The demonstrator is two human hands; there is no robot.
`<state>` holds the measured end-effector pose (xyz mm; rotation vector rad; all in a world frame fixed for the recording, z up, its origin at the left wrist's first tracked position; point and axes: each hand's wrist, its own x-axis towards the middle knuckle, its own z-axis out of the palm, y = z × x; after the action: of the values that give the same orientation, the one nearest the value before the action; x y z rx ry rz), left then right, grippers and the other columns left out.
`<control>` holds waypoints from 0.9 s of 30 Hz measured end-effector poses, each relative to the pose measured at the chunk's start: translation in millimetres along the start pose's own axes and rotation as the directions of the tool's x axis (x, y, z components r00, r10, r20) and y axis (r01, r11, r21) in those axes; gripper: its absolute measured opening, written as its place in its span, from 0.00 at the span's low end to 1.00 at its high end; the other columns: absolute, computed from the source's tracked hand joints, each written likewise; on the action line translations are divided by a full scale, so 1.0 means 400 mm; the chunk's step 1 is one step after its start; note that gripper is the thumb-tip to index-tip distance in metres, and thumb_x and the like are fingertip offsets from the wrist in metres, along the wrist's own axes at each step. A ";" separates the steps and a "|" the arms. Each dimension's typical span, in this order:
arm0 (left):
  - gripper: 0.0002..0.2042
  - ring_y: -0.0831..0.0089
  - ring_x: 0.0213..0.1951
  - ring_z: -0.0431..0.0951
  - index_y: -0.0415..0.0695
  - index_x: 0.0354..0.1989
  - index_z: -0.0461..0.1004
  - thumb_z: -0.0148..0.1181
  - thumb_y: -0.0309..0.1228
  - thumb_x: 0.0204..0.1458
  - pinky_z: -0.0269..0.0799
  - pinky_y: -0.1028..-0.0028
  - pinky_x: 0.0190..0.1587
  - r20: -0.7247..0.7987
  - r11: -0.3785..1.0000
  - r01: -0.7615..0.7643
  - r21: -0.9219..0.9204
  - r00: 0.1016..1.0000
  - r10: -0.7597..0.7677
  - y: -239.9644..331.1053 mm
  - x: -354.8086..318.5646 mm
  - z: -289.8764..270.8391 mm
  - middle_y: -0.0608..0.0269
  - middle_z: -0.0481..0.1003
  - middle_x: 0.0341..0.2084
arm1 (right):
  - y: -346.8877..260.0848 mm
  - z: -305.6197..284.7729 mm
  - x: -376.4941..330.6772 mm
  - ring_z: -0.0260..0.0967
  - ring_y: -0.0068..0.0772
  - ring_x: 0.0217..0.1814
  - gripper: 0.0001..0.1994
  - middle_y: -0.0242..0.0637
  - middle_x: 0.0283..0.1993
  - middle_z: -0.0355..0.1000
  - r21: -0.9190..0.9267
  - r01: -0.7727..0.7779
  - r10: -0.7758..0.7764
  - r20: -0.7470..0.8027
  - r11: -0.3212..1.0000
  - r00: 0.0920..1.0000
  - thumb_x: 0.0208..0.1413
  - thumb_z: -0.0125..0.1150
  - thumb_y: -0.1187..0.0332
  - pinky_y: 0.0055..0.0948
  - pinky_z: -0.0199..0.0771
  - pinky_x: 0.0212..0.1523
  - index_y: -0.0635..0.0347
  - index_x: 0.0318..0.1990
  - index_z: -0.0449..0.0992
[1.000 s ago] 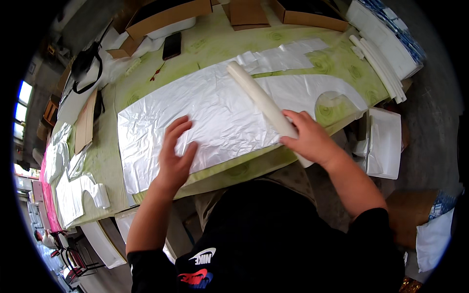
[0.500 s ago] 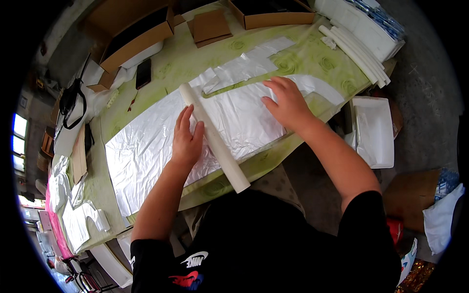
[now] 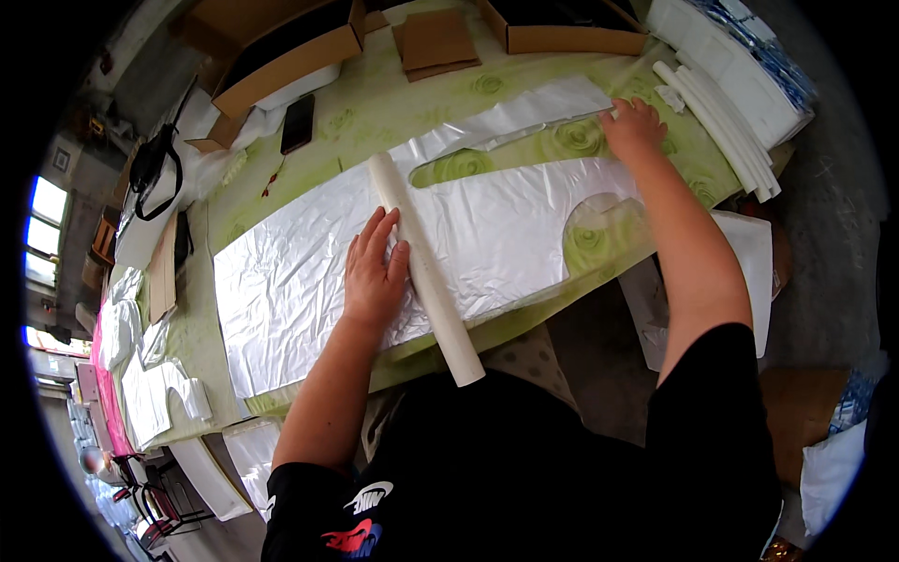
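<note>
A thin white plastic sheet, shaped like an apron with a long narrow strip at its far side, lies spread on the table. A long off-white tube rests crosswise on it, its near end sticking out past the table edge toward me. My left hand lies flat beside the tube, fingers stretched and touching its left side. At the far end of the strip is my right hand, fingers apart and slightly bent, with the fingertips down at the strip's tip. A rounded cutout shows the green table cover near the sheet's right end.
More off-white tubes lie at the far right beside a white foam box. Cardboard boxes and a dark phone sit along the back. Folded white plastic pieces are on the left; a white bin stands below the right edge.
My right hand has moved away to the far right, from the sheet to the strip's end. The strip, folded over before, now lies straighter. My left hand stays by the tube.
</note>
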<state>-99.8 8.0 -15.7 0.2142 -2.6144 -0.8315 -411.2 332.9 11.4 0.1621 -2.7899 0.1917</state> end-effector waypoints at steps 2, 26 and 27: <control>0.23 0.50 0.69 0.65 0.51 0.68 0.68 0.53 0.41 0.65 0.52 0.53 0.73 0.042 0.999 -0.013 0.034 0.999 0.012 0.010 0.005 -0.003 0.50 0.65 0.69 | 0.029 0.017 -0.028 0.59 0.55 0.72 0.19 0.42 0.67 0.69 0.127 0.158 -0.143 -0.124 0.979 0.982 0.61 0.60 0.54 0.50 0.57 0.72 0.51 0.55 0.80; 0.16 0.62 0.43 0.82 0.44 0.45 0.81 0.70 0.39 0.52 0.77 0.66 0.48 0.732 0.998 -0.067 -0.015 0.679 0.056 0.296 0.177 0.137 0.58 0.81 0.39 | -0.053 -0.123 -0.733 0.68 0.55 0.62 0.14 0.40 0.53 0.76 0.785 0.374 -0.266 -0.273 0.494 0.924 0.49 0.67 0.80 0.46 0.69 0.63 0.56 0.44 0.80; 0.16 0.63 0.41 0.82 0.44 0.45 0.81 0.70 0.39 0.52 0.77 0.67 0.47 0.735 0.999 -0.026 -0.028 0.676 0.039 0.292 0.179 0.140 0.59 0.82 0.37 | -0.050 -0.122 -0.735 0.68 0.55 0.62 0.14 0.40 0.53 0.76 0.785 0.366 -0.258 -0.269 0.500 0.928 0.49 0.67 0.80 0.46 0.69 0.63 0.56 0.44 0.80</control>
<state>-191.4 113.9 33.0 -0.2416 -3.3426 -1.0985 -117.3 346.7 -40.9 0.8478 -2.2397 1.3742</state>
